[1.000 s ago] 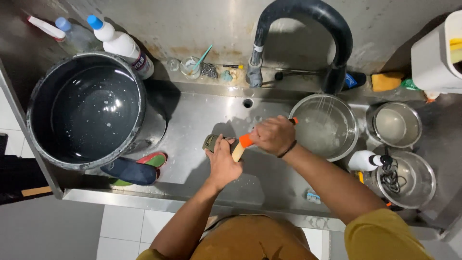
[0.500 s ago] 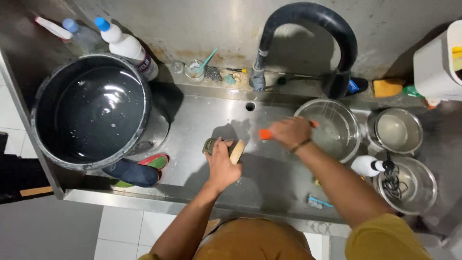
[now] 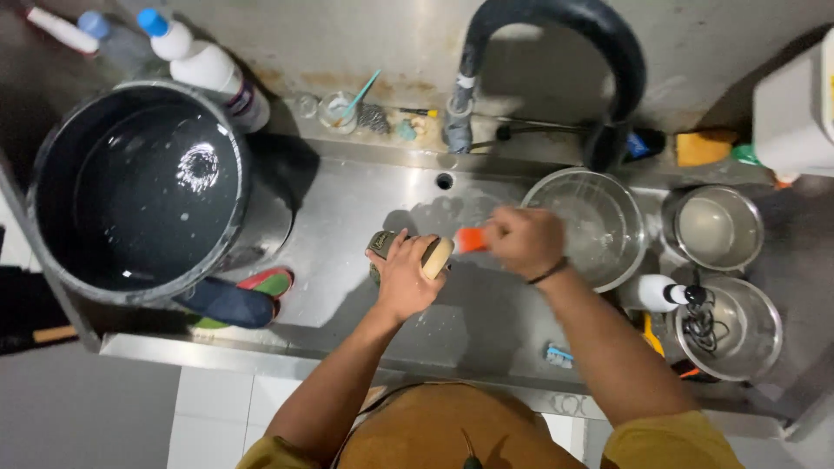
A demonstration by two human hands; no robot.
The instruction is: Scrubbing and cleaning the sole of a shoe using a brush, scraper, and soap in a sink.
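Note:
My left hand (image 3: 404,280) grips a dark green scouring pad (image 3: 380,245) together with a pale wooden, rounded piece (image 3: 436,257), low over the steel sink floor (image 3: 347,226). My right hand (image 3: 523,241) is closed around an orange-handled utensil (image 3: 470,239). Its orange end points at the wooden piece and nearly touches it. The rest of the utensil is hidden inside the fist, so I cannot tell what kind it is. A dark band circles my right wrist.
A big black pot of water (image 3: 139,191) fills the left. White bottles (image 3: 213,69) and a black hose tap (image 3: 556,43) line the back. A clear bowl (image 3: 599,221), two steel bowls (image 3: 717,227) (image 3: 734,328) and a white bin (image 3: 795,113) stand right.
My right hand has slid to the right with the orange utensil, toward the clear bowl. My left hand stays on the pad and wooden piece.

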